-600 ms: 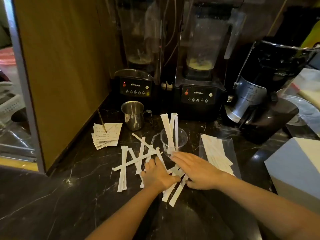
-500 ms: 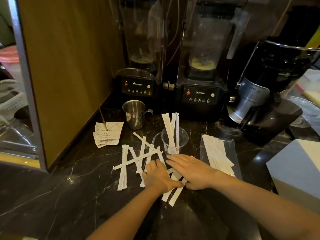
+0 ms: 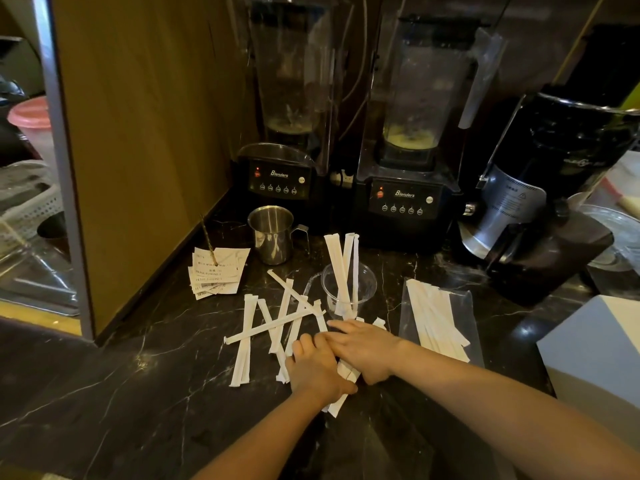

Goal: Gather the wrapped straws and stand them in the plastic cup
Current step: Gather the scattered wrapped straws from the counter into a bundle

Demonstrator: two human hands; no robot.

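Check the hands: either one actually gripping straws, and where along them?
Both hands, left and right, close around one bunch of wrapped straws near its middle, on the counter.

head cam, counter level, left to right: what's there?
Receipt stack → loose wrapped straws → left hand → right hand → clear bag of straws → white box. Steel jug and plastic cup sit farther back and overlap these, so they are left out.
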